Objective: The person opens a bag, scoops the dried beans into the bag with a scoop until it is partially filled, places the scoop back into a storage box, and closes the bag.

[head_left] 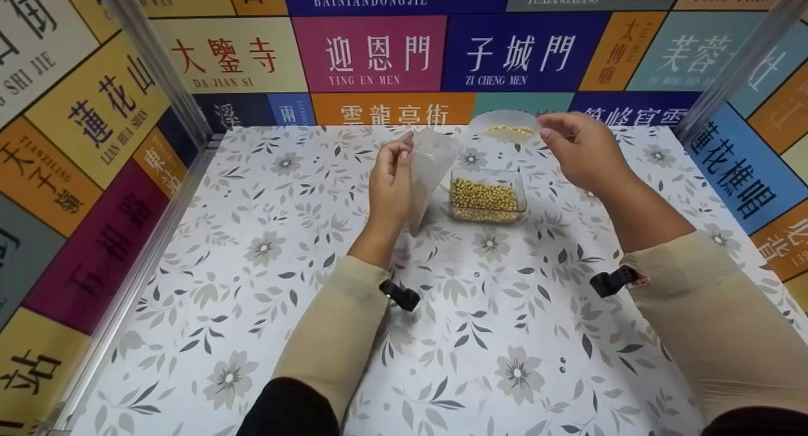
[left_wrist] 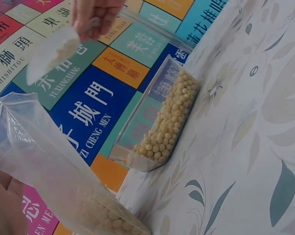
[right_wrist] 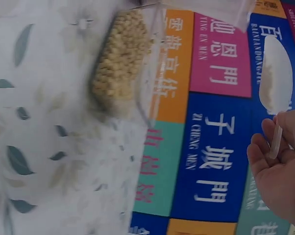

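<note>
A clear plastic zip bag (head_left: 434,161) is upright in my left hand (head_left: 391,180), pinched between thumb and fingers near its upper edge. Through its cloudy side, pale round beans (left_wrist: 115,220) show at the bottom in the left wrist view. My right hand (head_left: 584,149) grips the short handle of a white translucent scoop (head_left: 499,118), which carries a small heap of beans (head_left: 512,130). The scoop is in the air above and behind a clear rectangular container (head_left: 521,187). Yellowish beans (head_left: 485,195) fill much of that container, which stands between my hands, just right of the bag.
A white tablecloth (head_left: 303,310) with grey flowers and leaves covers the table. Behind it and at both sides stand panels (head_left: 372,54) of coloured signs. Clear upright edges (head_left: 183,101) join the panels at the corners. Each sleeve has a black strap device (head_left: 401,295) at the wrist.
</note>
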### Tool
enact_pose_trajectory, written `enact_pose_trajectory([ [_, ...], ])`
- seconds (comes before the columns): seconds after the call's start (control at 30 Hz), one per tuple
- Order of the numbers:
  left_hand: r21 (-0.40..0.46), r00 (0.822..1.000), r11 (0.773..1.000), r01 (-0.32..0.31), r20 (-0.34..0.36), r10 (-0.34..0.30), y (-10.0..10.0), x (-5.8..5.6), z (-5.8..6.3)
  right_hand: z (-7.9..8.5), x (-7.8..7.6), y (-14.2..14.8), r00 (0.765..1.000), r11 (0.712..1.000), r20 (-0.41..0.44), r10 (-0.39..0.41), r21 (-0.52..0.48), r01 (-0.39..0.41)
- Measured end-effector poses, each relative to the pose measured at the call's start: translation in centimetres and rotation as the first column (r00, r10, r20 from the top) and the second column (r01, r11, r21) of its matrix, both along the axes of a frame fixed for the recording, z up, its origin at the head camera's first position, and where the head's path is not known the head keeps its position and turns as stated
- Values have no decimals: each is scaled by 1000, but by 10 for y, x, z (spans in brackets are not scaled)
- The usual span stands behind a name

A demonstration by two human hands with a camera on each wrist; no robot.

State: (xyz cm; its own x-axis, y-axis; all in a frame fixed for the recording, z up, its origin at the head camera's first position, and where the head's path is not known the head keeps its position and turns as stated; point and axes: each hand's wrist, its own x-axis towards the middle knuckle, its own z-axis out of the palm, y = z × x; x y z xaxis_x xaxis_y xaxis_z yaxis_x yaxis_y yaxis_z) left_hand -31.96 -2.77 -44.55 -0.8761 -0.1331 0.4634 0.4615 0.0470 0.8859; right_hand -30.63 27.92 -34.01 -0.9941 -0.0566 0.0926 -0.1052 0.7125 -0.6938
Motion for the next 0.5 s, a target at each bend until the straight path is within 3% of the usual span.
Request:
enact_pose_trajectory([
  [0.17, 18, 1000, 1000, 1, 14, -1, -3, 0, 0, 27, -1, -22, 996, 989, -46, 82, 128, -76],
  [0.37, 30, 1000, 1000, 10, 9, -10, -2, 0, 1, 46, -4, -44, 978, 927, -75, 197, 340, -160],
  [0.5, 36, 1000, 999, 11, 8, -11, -1, -1, 2, 52, -6, -50, 968, 903, -91, 232, 391, -180],
])
